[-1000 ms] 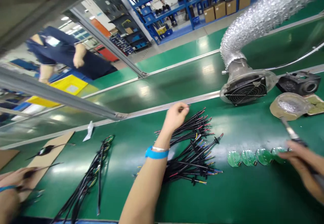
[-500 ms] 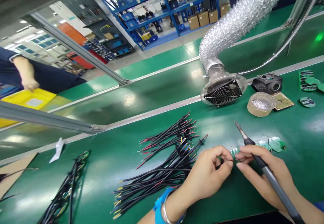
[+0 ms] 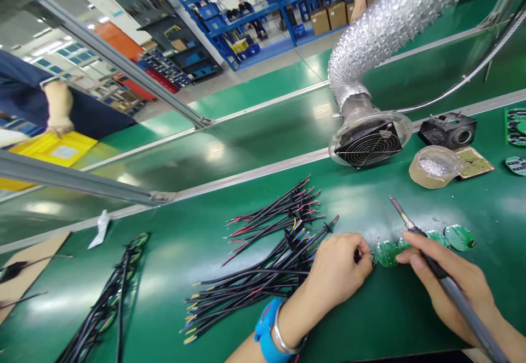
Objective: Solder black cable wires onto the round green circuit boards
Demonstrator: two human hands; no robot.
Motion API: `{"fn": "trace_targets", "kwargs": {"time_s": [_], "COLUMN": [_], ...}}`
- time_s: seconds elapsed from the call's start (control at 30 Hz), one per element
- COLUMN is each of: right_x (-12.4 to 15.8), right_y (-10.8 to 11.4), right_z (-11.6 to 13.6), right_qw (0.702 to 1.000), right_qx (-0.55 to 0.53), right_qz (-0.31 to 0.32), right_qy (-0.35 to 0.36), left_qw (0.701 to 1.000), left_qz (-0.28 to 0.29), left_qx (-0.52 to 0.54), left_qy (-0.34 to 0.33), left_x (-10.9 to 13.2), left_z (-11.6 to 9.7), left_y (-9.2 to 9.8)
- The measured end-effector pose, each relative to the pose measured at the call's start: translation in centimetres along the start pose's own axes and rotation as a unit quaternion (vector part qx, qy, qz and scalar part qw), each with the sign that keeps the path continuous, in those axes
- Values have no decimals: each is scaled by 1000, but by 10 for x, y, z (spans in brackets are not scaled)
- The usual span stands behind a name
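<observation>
My right hand (image 3: pixel 456 281) is closed round a soldering iron (image 3: pixel 435 270), its metal tip pointing up and away over the bench. The fingertips of that hand are at a row of round green circuit boards (image 3: pixel 459 238). My left hand (image 3: pixel 341 267) is pinched at the left end of this row, beside a green board (image 3: pixel 386 254). Between its fingers a dark piece shows, which looks like a black cable; most of it is hidden by the hand. Left of this hand lie black cables with coloured wire ends (image 3: pixel 246 286), and behind them shorter black cables with red ends (image 3: pixel 279 212).
A fume extractor (image 3: pixel 367 144) on a silver duct (image 3: pixel 370 62) hangs over the bench. Behind the boards are a round tub (image 3: pixel 431 174), a sponge tray (image 3: pixel 476 161) and a black holder (image 3: pixel 447 132). More cables (image 3: pixel 110 297) lie left. Across the bench a person touches a yellow bin (image 3: pixel 68 149).
My hands have moved apart, the right one to the right with the soldering iron. The thin red wire between their fingertips no longer shows, and more of the green boards is visible.
</observation>
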State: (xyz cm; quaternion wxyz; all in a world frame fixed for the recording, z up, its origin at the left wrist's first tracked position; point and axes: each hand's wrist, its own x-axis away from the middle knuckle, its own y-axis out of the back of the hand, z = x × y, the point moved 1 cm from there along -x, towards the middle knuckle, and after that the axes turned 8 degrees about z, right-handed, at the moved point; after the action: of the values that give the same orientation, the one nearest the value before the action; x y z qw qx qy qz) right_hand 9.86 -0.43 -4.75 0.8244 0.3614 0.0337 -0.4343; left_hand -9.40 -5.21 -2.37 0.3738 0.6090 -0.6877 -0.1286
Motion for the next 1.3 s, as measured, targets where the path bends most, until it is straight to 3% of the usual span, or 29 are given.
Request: {"fn": "trace_targets", "kwargs": {"time_s": [0.17, 0.5, 1.1, 1.3], "right_x": [0, 8, 8, 15], "right_y": [16, 8, 8, 10], "right_z": [-15, -17, -15, -16], "right_qw": [998, 992, 992, 990], "right_qx": [3, -11, -14, 3], "right_qz": [33, 39, 32, -21], "right_qy": [-51, -119, -123, -139], "left_qw": [999, 999, 995, 992], "left_qz": [-16, -44, -76, -94], "left_qx": [-45, -28, -67, -87], "left_qy": [7, 13, 2, -9], "left_x": [-2, 1, 2, 2], "left_z": [8, 15, 17, 17], "left_y": [-10, -17, -24, -26]}}
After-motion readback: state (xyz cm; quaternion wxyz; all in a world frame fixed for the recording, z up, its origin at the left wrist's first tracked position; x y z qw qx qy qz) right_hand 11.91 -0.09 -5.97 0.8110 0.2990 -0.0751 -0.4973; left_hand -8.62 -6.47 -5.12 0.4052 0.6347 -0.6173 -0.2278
